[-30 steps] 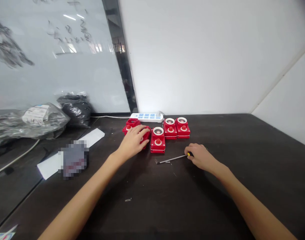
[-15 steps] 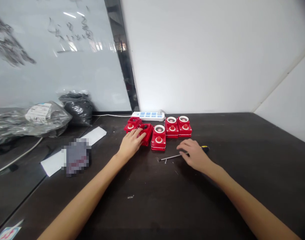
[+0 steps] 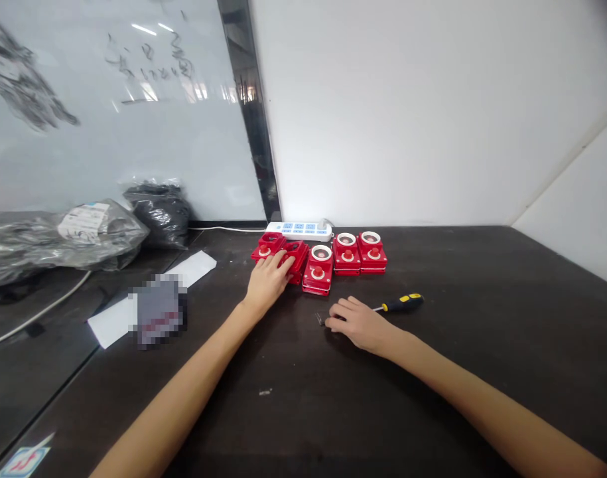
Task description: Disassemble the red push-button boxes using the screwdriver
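Note:
My left hand [image 3: 268,280] lies with its fingers over a tilted red push-button box [image 3: 297,256], near the left end of a group of such boxes. Another red box [image 3: 266,247] sits just behind my fingers. Three more, with white rings and red buttons, stand to the right: [image 3: 318,269], [image 3: 346,253], [image 3: 371,252]. My right hand [image 3: 357,324] rests flat on the dark table, over the shaft of a yellow-and-black screwdriver [image 3: 401,303]. The shaft is mostly hidden, and only its tip shows past my fingers.
A white power strip [image 3: 298,230] lies behind the boxes against the white wall. To the left are grey and black plastic bags [image 3: 59,239], white paper [image 3: 115,323] and a pixelated object [image 3: 158,311]. A glass board [image 3: 124,146] stands behind them.
My right hand has slid left off the screwdriver handle onto its shaft, leaving the handle uncovered. My left hand stays on the red box. The view has shifted slightly.

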`<state>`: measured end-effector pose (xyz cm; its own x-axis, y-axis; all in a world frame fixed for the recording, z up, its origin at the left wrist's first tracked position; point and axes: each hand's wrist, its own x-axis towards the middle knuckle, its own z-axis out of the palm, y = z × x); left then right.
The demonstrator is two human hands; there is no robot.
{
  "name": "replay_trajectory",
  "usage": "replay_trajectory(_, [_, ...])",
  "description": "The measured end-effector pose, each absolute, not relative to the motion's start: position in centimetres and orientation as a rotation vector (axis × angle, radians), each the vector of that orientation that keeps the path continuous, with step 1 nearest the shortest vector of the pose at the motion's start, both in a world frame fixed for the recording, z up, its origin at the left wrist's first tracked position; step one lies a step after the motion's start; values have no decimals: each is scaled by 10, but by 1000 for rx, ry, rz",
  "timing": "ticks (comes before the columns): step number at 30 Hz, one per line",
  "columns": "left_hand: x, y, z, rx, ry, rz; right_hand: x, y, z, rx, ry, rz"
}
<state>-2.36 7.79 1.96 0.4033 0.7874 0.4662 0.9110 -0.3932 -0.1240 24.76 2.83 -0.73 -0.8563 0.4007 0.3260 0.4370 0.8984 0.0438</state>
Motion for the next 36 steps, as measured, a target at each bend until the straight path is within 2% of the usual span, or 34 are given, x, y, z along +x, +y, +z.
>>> replay_trajectory(9, [-12, 90, 23, -2277, -1531, -447, 238, 26, -2, -834, -2688, 122])
replay_trajectory(15, [-21, 78, 23, -2346, -1549, -589, 227, 50, 29, -1025, -2171, 406])
replay_trajectory(19, [-25, 77, 24, -2368, -1529, -637, 202, 77, 43, -1062, -2185, 292])
replay_trajectory(29, [-36, 103, 27, -2486, -1298, -544, 175, 92, 38, -1245, -2259, 166])
replay_trajectory(36, [-38, 105, 26, -2379, -1421, -767, 171, 100, 51, -1182, -2453, -120])
